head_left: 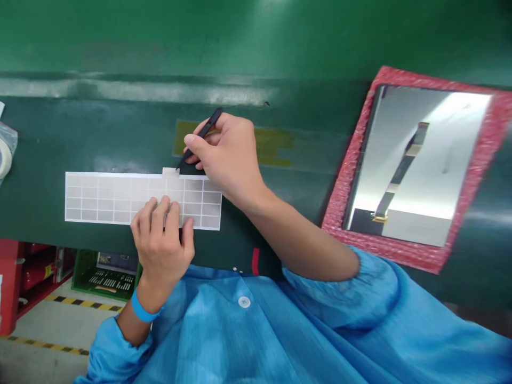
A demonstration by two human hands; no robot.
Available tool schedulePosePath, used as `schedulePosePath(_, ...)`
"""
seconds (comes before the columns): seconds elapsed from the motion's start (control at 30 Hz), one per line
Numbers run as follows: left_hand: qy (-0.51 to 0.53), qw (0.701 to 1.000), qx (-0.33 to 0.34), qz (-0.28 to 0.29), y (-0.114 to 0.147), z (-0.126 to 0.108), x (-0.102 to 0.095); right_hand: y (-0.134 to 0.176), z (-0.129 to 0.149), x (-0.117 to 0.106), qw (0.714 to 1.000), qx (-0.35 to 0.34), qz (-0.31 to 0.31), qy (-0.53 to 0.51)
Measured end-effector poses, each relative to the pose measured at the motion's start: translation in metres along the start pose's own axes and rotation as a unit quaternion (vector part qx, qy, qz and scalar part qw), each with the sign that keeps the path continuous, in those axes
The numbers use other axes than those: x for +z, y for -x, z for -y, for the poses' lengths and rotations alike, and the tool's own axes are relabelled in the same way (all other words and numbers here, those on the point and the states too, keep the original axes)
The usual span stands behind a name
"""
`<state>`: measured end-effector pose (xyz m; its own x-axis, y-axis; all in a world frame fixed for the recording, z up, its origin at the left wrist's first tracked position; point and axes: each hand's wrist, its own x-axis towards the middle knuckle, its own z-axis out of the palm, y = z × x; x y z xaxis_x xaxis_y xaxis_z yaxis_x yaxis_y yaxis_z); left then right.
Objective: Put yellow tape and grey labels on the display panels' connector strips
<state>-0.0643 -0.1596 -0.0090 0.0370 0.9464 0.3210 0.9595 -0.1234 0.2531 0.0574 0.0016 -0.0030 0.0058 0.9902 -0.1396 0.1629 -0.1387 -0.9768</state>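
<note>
A white sheet of labels point(90, 197), ruled into a grid of small rectangles, lies on the green bench. My left hand point(162, 240) rests on its lower edge, fingers laid flat and holding nothing. Black tweezers point(207, 126) slant down and left from my right hand point(232, 154), whose thumb and fingers close around them. Their tip touches a small pale label point(170, 171) that sticks out past the sheet's top edge. Whether the tip pinches the label I cannot tell. My right wrist covers the sheet's upper right corner.
To the right, a flat display panel point(416, 165) with a dark ribbon cable point(400, 170) lies on pink bubble wrap point(340, 213). Yellowish tape point(276, 146) is stuck on the bench point(120, 128). A tape roll point(5, 159) sits at the left edge; a green crate point(108, 290) stands below.
</note>
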Motion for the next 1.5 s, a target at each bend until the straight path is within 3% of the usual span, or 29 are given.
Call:
schedulePosePath(0.37,-0.060,0.994,-0.006,0.087,-0.013,-0.005,-0.009,-0.002,-0.012,0.003,0.998,-0.008,0.023,-0.051)
schedulePosePath(0.57,-0.068,0.995,-0.007,0.079,-0.014,0.000,-0.003,-0.001,-0.008,-0.008,0.992,-0.003,0.013,-0.122)
schedulePosePath(0.67,-0.048,0.997,0.012,0.053,-0.015,0.009,-0.003,0.001,0.002,-0.048,0.994,-0.010,0.001,-0.111)
schedulePosePath(0.83,0.007,0.999,0.045,0.001,-0.024,0.020,-0.001,0.016,0.006,-0.173,0.998,-0.025,-0.045,-0.041)
schedulePosePath(0.9,0.046,0.996,0.075,-0.027,-0.031,0.006,0.003,0.027,0.000,-0.222,0.996,-0.029,-0.084,-0.018)
schedulePosePath(0.97,0.103,0.987,0.121,-0.033,-0.039,-0.026,0.007,0.039,-0.009,-0.260,0.994,-0.028,-0.109,-0.008)
schedulePosePath(1.07,0.194,0.962,0.194,0.010,-0.049,-0.093,0.018,0.052,-0.024,-0.290,0.993,-0.014,-0.113,-0.023)
schedulePosePath(1.17,0.231,0.945,0.228,0.040,-0.057,-0.153,0.037,0.057,-0.034,-0.300,0.992,0.006,-0.118,-0.035)
schedulePosePath(1.27,0.225,0.947,0.223,0.048,-0.062,-0.187,0.057,0.059,-0.036,-0.304,0.993,0.012,-0.112,-0.043)
schedulePosePath(1.37,0.203,0.953,0.216,0.055,-0.064,-0.199,0.068,0.061,-0.035,-0.306,0.994,0.014,-0.094,-0.056)
schedulePosePath(1.5,0.181,0.957,0.216,0.066,-0.064,-0.200,0.068,0.063,-0.032,-0.304,0.995,0.031,-0.078,-0.052)
